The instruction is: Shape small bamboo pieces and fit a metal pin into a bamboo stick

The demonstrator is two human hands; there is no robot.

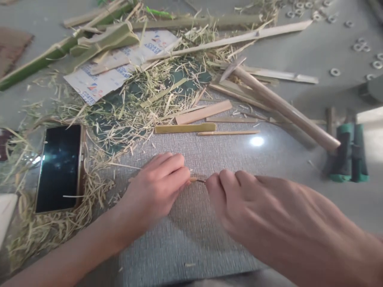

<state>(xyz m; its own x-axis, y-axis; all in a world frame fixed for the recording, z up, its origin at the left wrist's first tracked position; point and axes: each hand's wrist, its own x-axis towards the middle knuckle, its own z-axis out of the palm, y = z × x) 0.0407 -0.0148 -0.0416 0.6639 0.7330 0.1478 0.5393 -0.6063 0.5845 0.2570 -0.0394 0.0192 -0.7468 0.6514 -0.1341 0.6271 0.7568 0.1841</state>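
Note:
My left hand (161, 183) is closed around a small bamboo piece (193, 179); only its pale end sticks out past the fingertips. Opposite it, my right hand (248, 203) grips a thin dark metal rod (201, 181), mostly hidden in the fist. The rod's visible tip meets the bamboo's end, or nearly so. Both hands rest low over a grey textured mat (185, 243). Just beyond them lie a flat shaped bamboo strip (185, 128) and a slim pointed stick (229, 133).
Shavings (161, 95) heap behind the hands, around a printed sheet (92, 81). A phone (60, 167) lies at left. At right are a hammer (284, 105) and a green-and-black tool (350, 153). Bamboo lengths (42, 59) and several metal washers (335, 72) lie farther back.

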